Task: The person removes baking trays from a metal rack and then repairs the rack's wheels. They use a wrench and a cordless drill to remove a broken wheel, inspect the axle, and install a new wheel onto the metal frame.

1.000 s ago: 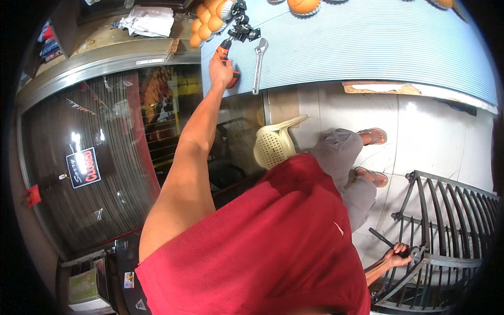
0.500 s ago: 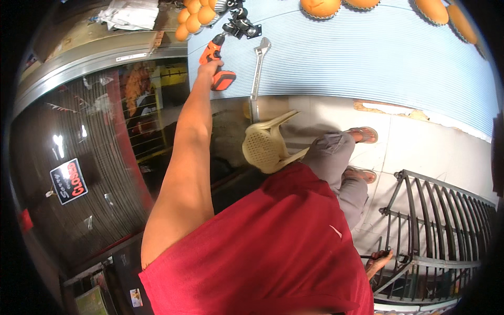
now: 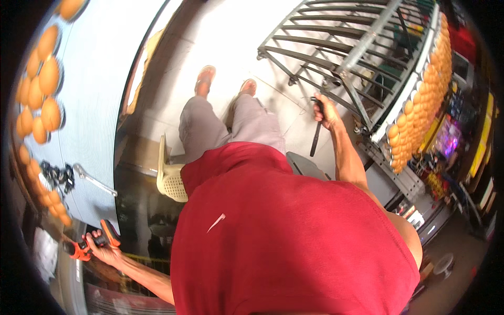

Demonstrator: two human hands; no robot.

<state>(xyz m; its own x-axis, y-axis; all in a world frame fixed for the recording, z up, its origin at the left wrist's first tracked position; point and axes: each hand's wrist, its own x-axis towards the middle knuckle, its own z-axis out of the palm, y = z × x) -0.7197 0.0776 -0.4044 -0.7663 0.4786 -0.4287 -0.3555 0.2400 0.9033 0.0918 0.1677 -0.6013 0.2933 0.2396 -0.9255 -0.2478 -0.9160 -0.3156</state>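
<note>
My left hand is closed round an orange and black cordless drill, out at the lower left by the table's end. Near it on the light blue ribbed tabletop lie several black caster wheels and a silver adjustable wrench. On the right, my right hand is closed on a slim black bar-like tool; its exact kind is unclear. That hand is beside a grey metal rack with parallel bars, which appears to lie on its side.
Orange domed things with pleated rims, like cupcakes, line the tabletop's far left and cover a panel at the rack's side. A cream plastic chair stands by my legs on the pale tiled floor. Cluttered shelves stand at far right.
My view has swung right, toward the rack. The drill, in my left hand at the tabletop before, is now out by the table's end. My right hand and its black tool show more fully.
</note>
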